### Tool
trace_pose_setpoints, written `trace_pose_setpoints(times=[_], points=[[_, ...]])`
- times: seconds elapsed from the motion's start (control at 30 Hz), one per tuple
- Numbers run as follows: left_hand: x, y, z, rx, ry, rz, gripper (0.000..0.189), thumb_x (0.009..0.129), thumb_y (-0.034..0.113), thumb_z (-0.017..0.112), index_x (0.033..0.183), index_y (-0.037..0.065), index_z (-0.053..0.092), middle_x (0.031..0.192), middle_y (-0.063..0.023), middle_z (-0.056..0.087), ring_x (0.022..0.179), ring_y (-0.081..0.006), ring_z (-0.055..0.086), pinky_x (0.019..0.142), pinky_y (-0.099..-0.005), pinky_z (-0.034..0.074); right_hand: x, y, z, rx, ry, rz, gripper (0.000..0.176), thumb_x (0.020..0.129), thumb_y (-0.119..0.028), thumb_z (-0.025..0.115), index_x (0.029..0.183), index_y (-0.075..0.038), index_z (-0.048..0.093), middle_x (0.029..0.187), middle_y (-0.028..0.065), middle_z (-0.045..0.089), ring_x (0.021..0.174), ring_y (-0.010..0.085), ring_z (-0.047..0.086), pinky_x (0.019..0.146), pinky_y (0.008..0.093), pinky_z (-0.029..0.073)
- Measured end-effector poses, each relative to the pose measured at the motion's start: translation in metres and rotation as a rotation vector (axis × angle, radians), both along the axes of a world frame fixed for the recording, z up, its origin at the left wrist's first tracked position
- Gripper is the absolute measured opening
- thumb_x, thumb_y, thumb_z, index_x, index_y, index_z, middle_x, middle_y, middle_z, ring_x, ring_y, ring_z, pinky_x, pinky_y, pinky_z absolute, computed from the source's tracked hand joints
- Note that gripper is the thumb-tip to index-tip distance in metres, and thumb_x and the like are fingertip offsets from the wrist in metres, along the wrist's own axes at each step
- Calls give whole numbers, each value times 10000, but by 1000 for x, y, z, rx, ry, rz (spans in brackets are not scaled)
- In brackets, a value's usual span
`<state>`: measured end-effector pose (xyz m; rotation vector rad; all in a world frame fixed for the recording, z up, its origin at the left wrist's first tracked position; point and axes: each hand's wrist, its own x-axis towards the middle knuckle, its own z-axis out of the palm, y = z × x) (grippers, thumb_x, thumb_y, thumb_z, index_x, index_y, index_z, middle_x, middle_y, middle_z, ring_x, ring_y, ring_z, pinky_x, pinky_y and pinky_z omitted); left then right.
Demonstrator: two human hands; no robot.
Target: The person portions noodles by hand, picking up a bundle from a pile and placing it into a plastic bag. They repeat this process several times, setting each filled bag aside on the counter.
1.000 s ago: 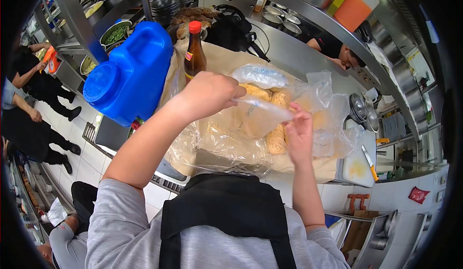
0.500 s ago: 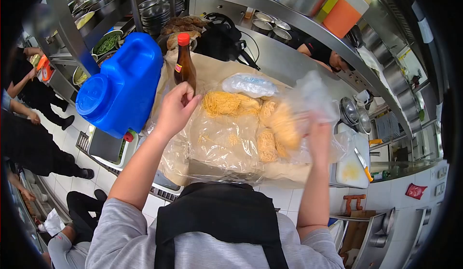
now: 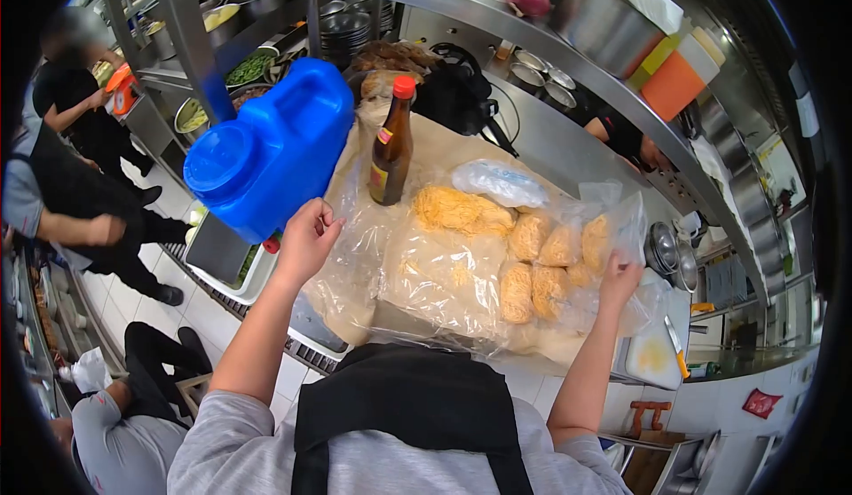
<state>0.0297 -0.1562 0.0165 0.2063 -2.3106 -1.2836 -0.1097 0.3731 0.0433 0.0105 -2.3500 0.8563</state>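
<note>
My left hand is raised over the left side of the plastic sheeting, its fingers curled and pinched. Whether anything sits between them is hidden. At the right, my right hand is closed on a clear plastic bag. Beside that hand are several bundles of pale yellow noodles. A longer heap of yellow noodles rests behind the clear plastic sheet. Beyond it lies a bundle of clear plastic. A brown bottle with a red cap stands upright beyond my left hand.
A big blue jug stands at the left. A knife with an orange handle lies on a white cutting board at the right. A steel shelf crosses above the far side. Other people stand and sit at the left; one is beyond the counter.
My right hand has moved right and down with the plastic bag, and the noodle bundle blurred beside it before now rests with the others. My left hand has drawn back from the bottle. The view has shifted.
</note>
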Motion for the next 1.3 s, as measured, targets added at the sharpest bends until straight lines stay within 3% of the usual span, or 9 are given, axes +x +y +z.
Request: trace_pose_setpoints(times=[0.17,0.57,0.73,0.8,0.9,1.0,1.17,1.23,1.3], points=[[14,-9,-7,103,-29,49,279,842,50,724,758,41,458,688,-18,430,585,-104,412,541,-271,353,-1,-86,62,273,430,105,239,834,-114,714,1040,-61,606,1106,142,591,1051,330,563,863,422,456],[32,21,-13,103,-51,-114,250,875,44,709,792,71,474,681,59,430,602,-15,401,515,-212,327,-93,-158,-20,699,-94,275,371,777,-156,752,1138,-147,669,1102,86,679,1107,249,596,925,457,439],[16,48,4,145,-158,-223,192,845,80,743,928,40,575,895,-56,599,726,-116,577,648,-271,485,-45,-157,8,-73,-340,529,336,823,-107,724,1156,-102,680,1064,78,711,876,204,667,771,362,504],[0,65,14,179,38,-188,485,846,106,757,1262,88,509,1190,-96,586,966,-163,616,778,-306,523,-2,-163,29,-575,-737,689,291,875,-102,691,1152,-24,652,1027,43,711,879,175,650,794,337,507],[-26,86,34,499,47,-261,828,846,122,763,1493,148,248,1408,-104,464,1191,-211,550,894,-369,522,43,-166,40,-676,-905,837,366,890,-64,661,1235,18,570,1115,45,656,919,143,631,827,306,506],[-38,105,58,1010,-210,-465,744,907,129,703,1493,164,247,1373,-75,494,1195,-192,555,894,-382,527,73,-169,50,-652,-721,934,452,871,-6,650,1297,-21,497,1208,78,587,1016,134,598,875,288,486],[-54,131,41,1149,-190,-526,481,952,186,660,1358,183,401,1234,3,580,1021,-125,612,797,-287,521,92,-153,37,-808,-279,670,487,816,40,683,1243,-39,463,1195,115,534,1172,224,537,970,340,440],[-54,142,40,1186,-243,-553,408,962,203,650,1311,189,437,1189,26,599,963,-103,621,762,-262,516,90,-144,33,-126,36,555,458,764,32,728,1162,-52,518,1178,137,530,1144,308,558,950,388,458],[-51,158,42,1167,-328,-594,371,978,221,629,1299,213,443,1176,41,594,931,-79,611,729,-251,517,98,-145,38,-79,-18,508,395,746,8,749,1087,-56,560,1221,149,526,1154,341,541,964,422,444]])
